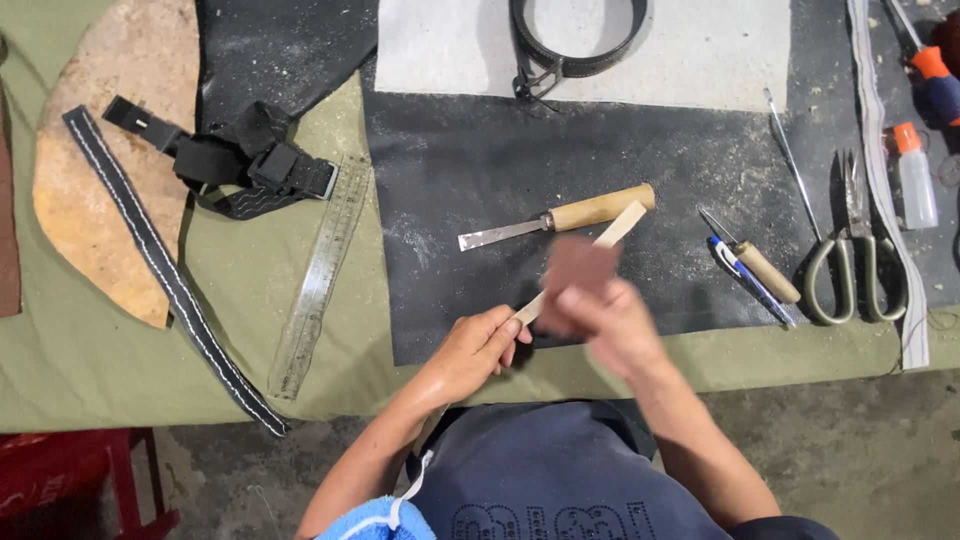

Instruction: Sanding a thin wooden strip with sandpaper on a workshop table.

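Left hand (478, 345) is pinching the near end of a pale wooden strip (600, 250) over the bench's (250, 290) front edge, right hand (605, 320) closed on a brownish sanding piece (578, 272) against it (blurry though). Wooden-handled chisel (560, 217) lies just beyond.

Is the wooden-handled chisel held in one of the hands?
No, the wooden-handled chisel lies alone on the black mat, above both hands.
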